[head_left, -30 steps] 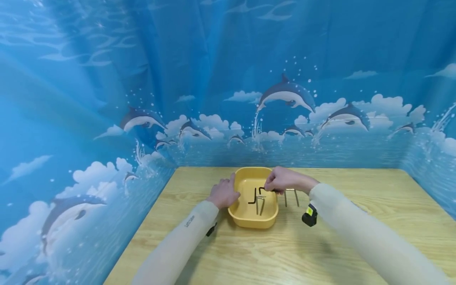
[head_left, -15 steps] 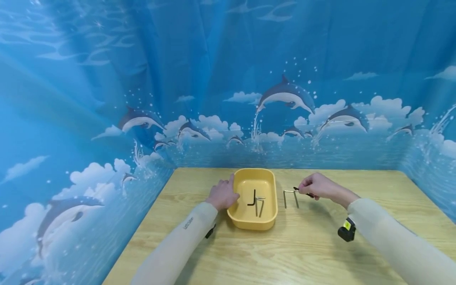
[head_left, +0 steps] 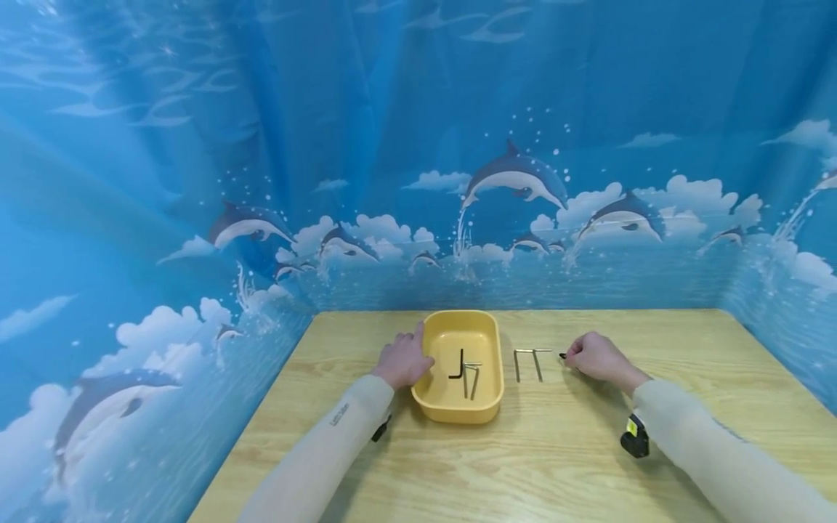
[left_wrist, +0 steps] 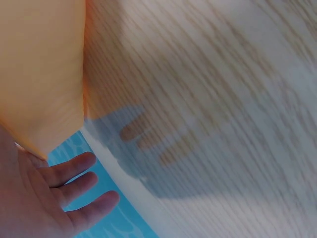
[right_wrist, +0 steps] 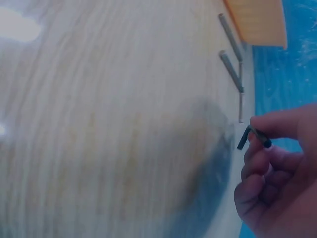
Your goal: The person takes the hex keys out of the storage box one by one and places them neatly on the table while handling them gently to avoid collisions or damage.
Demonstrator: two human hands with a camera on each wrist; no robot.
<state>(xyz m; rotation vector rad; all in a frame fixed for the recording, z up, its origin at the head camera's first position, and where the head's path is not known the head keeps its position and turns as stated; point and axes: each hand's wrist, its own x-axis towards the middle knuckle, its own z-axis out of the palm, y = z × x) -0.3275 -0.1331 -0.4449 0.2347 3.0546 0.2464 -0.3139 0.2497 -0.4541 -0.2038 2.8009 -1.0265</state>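
Observation:
My left hand (head_left: 400, 360) rests on the left rim of a yellow tray (head_left: 458, 415). In the left wrist view, three of its fingers (left_wrist: 74, 168) are spread straight outside the tray wall. Inside the tray lie a black hex key (head_left: 461, 365) and two silver hex keys (head_left: 474, 379). My right hand (head_left: 593, 356) pinches another black hex key (right_wrist: 260, 137) between thumb and forefinger, low over the table to the right of the tray. Its short bent end shows past the fingertips; the other fingers are curled.
Two silver hex keys (head_left: 527, 363) lie side by side on the wooden table (head_left: 471, 465), between the tray and my right hand. A blue dolphin-print curtain (head_left: 392, 145) surrounds the table at the back and sides.
My right hand has carried the black hex key from over the tray to the right, past the two silver keys, and lowered it towards the table. The left hand stays on the tray.

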